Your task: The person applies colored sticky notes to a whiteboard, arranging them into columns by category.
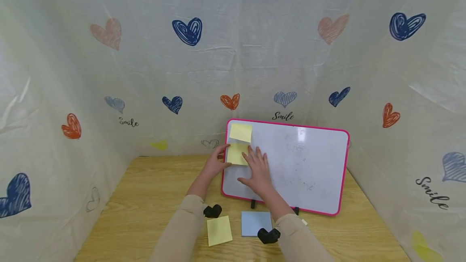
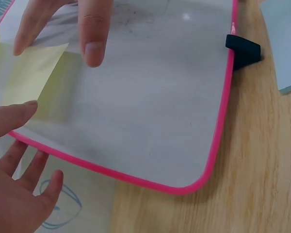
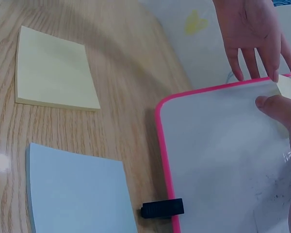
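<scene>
A whiteboard (image 1: 291, 161) with a pink frame leans upright on the table. A yellow sticky note (image 1: 236, 154) lies on its left side, below another yellow sticky note (image 1: 240, 132). At the left edge is my left hand (image 1: 214, 165), its thumb and index finger at the lower note's left corners. Its other fingers pass behind the pink frame in the left wrist view. My right hand (image 1: 259, 174) spreads over the board from the right, fingertips at the note's right edge. In the left wrist view, the note's lower edge (image 2: 53, 73) stands off the board and casts a shadow.
A yellow sticky note pad (image 1: 219, 231) and a blue sticky note pad (image 1: 256, 221) lie on the wooden table (image 1: 145, 205) before the board. Black clips (image 3: 162, 208) sit on the board's lower edge. Behind hangs a pale curtain (image 1: 145, 68) printed with hearts.
</scene>
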`<action>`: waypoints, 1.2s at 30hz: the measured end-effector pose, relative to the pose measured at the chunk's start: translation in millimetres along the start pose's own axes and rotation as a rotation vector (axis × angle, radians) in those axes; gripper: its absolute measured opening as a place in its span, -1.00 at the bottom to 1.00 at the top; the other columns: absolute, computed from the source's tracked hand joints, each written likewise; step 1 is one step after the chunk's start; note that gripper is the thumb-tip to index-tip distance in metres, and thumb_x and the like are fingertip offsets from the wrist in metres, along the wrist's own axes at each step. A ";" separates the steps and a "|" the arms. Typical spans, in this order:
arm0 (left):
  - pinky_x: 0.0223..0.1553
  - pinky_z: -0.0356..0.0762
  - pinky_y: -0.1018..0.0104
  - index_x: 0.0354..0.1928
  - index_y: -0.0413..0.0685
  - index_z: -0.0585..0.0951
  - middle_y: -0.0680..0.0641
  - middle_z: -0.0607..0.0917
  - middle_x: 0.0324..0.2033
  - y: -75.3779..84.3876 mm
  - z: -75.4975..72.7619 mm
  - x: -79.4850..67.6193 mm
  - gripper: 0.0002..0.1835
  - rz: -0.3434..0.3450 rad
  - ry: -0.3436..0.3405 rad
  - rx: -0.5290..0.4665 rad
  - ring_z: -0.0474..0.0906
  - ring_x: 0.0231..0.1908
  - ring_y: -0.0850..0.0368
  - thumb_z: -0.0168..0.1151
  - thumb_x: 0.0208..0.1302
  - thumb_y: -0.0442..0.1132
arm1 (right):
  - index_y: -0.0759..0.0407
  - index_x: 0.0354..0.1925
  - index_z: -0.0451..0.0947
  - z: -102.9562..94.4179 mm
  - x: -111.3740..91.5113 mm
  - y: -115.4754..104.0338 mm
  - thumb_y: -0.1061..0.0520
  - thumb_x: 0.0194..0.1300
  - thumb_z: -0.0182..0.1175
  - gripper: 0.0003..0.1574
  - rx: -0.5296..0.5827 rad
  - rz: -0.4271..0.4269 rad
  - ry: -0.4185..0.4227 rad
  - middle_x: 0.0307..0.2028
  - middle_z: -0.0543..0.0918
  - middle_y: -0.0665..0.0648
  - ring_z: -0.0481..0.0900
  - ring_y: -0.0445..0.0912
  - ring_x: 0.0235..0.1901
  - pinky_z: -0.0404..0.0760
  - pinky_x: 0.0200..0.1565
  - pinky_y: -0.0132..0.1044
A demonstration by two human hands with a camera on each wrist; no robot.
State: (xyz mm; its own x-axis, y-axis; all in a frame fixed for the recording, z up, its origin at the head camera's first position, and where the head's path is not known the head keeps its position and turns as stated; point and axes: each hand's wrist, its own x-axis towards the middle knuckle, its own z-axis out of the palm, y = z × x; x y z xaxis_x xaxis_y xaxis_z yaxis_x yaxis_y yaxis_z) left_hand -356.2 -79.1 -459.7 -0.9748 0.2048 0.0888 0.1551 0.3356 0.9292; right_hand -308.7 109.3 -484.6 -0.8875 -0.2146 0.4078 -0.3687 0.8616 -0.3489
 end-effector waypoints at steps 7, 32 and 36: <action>-0.02 0.57 -0.01 0.31 0.08 0.47 -0.19 0.36 0.33 -4.6 -8.7 -15.7 -0.30 -0.005 -0.052 0.012 0.38 0.20 -0.30 0.39 0.11 -0.47 | 0.15 0.18 0.53 4.1 -7.9 0.8 0.00 -0.21 0.63 -0.07 0.163 -0.145 0.215 0.33 0.36 0.22 0.21 0.20 0.33 0.14 0.28 0.23; 0.03 0.47 -0.16 0.34 -0.18 0.37 -0.36 0.47 0.16 -61.0 -12.6 -102.7 -0.29 0.001 -0.092 -0.099 0.38 0.11 -0.42 0.37 0.11 -0.49 | 0.19 0.07 0.61 36.4 -63.9 -28.3 0.15 -0.08 0.57 -0.31 0.490 -0.154 -0.052 0.09 0.55 0.00 0.42 0.00 0.14 0.45 0.12 -0.02; 0.04 0.47 -0.13 0.33 -0.19 0.36 -0.37 0.46 0.14 -70.9 -11.3 -117.9 -0.30 -0.014 -0.115 -0.100 0.38 0.10 -0.40 0.37 0.11 -0.48 | 0.18 0.08 0.60 46.2 -78.2 -30.3 0.10 -0.09 0.58 -0.29 0.483 -0.158 -0.083 0.06 0.56 -0.01 0.46 -0.01 0.09 0.48 0.10 -0.06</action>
State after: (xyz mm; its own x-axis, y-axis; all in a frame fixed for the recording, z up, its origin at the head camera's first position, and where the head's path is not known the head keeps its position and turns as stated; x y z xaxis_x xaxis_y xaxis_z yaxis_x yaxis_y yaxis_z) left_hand -254.1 -137.5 -532.0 -0.9510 0.3066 0.0396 0.1197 0.2473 0.9615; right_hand -240.9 78.8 -544.9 -0.8226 -0.3776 0.4252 -0.5680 0.5091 -0.6467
